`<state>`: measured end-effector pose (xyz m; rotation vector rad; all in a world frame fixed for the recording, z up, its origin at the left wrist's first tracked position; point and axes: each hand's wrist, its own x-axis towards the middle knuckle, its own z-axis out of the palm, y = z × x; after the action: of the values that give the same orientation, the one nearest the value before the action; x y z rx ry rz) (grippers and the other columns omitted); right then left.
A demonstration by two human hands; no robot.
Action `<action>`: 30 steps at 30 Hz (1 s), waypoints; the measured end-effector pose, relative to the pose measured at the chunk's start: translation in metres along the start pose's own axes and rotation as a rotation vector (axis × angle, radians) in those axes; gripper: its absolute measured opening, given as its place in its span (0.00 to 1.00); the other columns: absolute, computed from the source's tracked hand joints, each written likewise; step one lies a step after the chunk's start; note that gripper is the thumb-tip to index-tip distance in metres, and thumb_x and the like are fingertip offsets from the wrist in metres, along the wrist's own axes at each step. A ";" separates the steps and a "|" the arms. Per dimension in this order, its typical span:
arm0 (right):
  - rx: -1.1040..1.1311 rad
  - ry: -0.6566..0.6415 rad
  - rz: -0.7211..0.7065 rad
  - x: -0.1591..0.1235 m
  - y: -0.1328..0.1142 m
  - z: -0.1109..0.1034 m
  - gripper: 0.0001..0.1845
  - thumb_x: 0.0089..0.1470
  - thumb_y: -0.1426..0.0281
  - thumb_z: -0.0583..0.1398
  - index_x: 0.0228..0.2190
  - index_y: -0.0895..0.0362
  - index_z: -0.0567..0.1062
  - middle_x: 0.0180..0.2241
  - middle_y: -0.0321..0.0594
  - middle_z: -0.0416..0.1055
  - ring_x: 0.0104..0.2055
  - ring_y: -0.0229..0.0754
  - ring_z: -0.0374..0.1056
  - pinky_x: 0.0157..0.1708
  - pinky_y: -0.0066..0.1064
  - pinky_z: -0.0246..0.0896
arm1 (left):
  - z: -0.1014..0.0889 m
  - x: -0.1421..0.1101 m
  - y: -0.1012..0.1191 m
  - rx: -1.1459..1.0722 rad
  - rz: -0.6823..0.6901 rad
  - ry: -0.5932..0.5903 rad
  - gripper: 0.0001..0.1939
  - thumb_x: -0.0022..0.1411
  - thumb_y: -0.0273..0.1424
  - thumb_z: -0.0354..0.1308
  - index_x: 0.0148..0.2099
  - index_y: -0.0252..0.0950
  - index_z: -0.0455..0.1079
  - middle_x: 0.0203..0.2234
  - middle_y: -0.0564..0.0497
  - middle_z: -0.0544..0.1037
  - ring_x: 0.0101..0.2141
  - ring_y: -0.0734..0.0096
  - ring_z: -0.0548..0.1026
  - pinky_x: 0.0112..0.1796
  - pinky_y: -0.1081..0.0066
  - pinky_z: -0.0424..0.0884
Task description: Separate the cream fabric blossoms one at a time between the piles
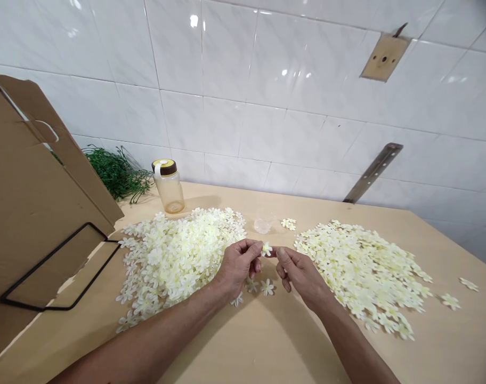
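Between my hands, above the table, is a small pale yellow artificial flower (266,249). My left hand (241,260) pinches it between thumb and forefinger. Close on its other side is my right hand (298,271), with thumb and forefinger pressed together and the other fingers curled; whatever is between its fingertips is too small to make out. Below the hands, a few loose flowers (267,287) lie on the wood-coloured table (251,341). A thick heap of flowers (183,250) spreads beside my left hand, and a flatter pile of flowers (363,269) lies beyond my right hand.
Behind the left heap stands a jar (170,186) with a brown and yellow lid. Green artificial foliage (113,170), a cardboard box (39,213) and a black wire frame (47,308) are at the left. A small clear piece (262,226) lies ahead. The tiled wall (227,122) bounds the table's back.
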<state>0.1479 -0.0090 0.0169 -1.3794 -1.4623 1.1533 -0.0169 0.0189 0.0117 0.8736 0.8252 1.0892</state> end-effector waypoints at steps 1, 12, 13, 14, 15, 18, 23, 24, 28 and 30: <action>0.036 0.021 0.008 0.001 0.000 0.000 0.26 0.56 0.48 0.56 0.39 0.57 0.75 0.19 0.30 0.59 0.15 0.33 0.54 0.16 0.26 0.52 | 0.000 0.000 -0.001 0.015 -0.006 -0.002 0.17 0.53 0.44 0.64 0.32 0.33 0.70 0.13 0.57 0.67 0.14 0.81 0.61 0.16 0.80 0.55; 0.081 0.028 0.043 0.001 -0.001 0.003 0.22 0.49 0.50 0.63 0.25 0.58 0.76 0.18 0.31 0.60 0.16 0.30 0.51 0.16 0.25 0.47 | 0.001 -0.004 -0.012 0.246 0.059 0.034 0.17 0.54 0.44 0.62 0.33 0.34 0.70 0.11 0.58 0.67 0.11 0.81 0.60 0.14 0.79 0.56; 0.091 0.019 0.048 0.001 -0.001 0.003 0.22 0.48 0.50 0.63 0.24 0.58 0.75 0.18 0.31 0.61 0.16 0.30 0.51 0.16 0.25 0.47 | 0.002 -0.005 -0.010 0.251 0.057 0.041 0.17 0.54 0.44 0.62 0.33 0.34 0.70 0.11 0.58 0.66 0.11 0.80 0.60 0.14 0.79 0.57; 0.098 0.015 0.052 0.001 -0.001 0.003 0.22 0.47 0.50 0.64 0.24 0.58 0.74 0.18 0.31 0.61 0.16 0.30 0.51 0.16 0.25 0.47 | 0.002 -0.005 -0.009 0.250 0.055 0.043 0.17 0.53 0.44 0.63 0.33 0.34 0.70 0.11 0.58 0.66 0.11 0.80 0.60 0.14 0.79 0.57; 0.102 0.011 0.054 0.001 0.000 0.002 0.23 0.47 0.50 0.64 0.23 0.58 0.74 0.18 0.31 0.61 0.16 0.30 0.51 0.16 0.25 0.47 | 0.003 -0.006 -0.008 0.245 0.054 0.041 0.17 0.53 0.44 0.63 0.33 0.34 0.69 0.11 0.58 0.66 0.10 0.81 0.60 0.14 0.79 0.57; 0.120 0.002 0.047 0.001 0.001 0.002 0.22 0.47 0.50 0.64 0.23 0.58 0.72 0.17 0.31 0.61 0.15 0.30 0.52 0.15 0.24 0.47 | 0.004 -0.006 -0.007 0.231 0.034 0.003 0.18 0.54 0.46 0.61 0.33 0.35 0.69 0.11 0.57 0.67 0.10 0.81 0.59 0.13 0.79 0.56; 0.192 -0.016 0.062 0.001 0.002 0.001 0.22 0.47 0.51 0.65 0.22 0.57 0.71 0.14 0.29 0.59 0.14 0.31 0.53 0.14 0.24 0.48 | 0.001 -0.005 -0.008 0.152 -0.051 -0.126 0.21 0.57 0.49 0.58 0.31 0.34 0.68 0.13 0.54 0.70 0.11 0.80 0.63 0.14 0.78 0.55; 0.207 -0.016 0.067 0.001 0.002 0.001 0.22 0.47 0.51 0.65 0.21 0.58 0.71 0.14 0.29 0.59 0.14 0.31 0.52 0.14 0.24 0.48 | 0.000 -0.005 -0.008 0.123 -0.072 -0.155 0.21 0.57 0.49 0.58 0.30 0.34 0.68 0.14 0.53 0.71 0.11 0.80 0.63 0.15 0.78 0.55; 0.233 -0.003 0.078 0.002 0.003 0.000 0.22 0.47 0.52 0.66 0.20 0.58 0.72 0.14 0.29 0.58 0.15 0.30 0.51 0.14 0.24 0.49 | 0.000 -0.005 -0.005 0.038 -0.082 -0.196 0.19 0.56 0.46 0.61 0.32 0.34 0.68 0.15 0.53 0.71 0.12 0.81 0.63 0.15 0.78 0.56; 0.240 -0.007 0.087 0.002 0.002 0.000 0.23 0.47 0.51 0.65 0.19 0.58 0.70 0.14 0.30 0.58 0.15 0.30 0.51 0.14 0.25 0.49 | 0.000 -0.005 -0.004 0.030 -0.074 -0.176 0.18 0.56 0.45 0.62 0.31 0.34 0.67 0.14 0.54 0.71 0.12 0.81 0.62 0.16 0.78 0.56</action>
<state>0.1480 -0.0072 0.0154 -1.2826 -1.2332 1.3431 -0.0160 0.0132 0.0085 0.9425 0.7228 0.9239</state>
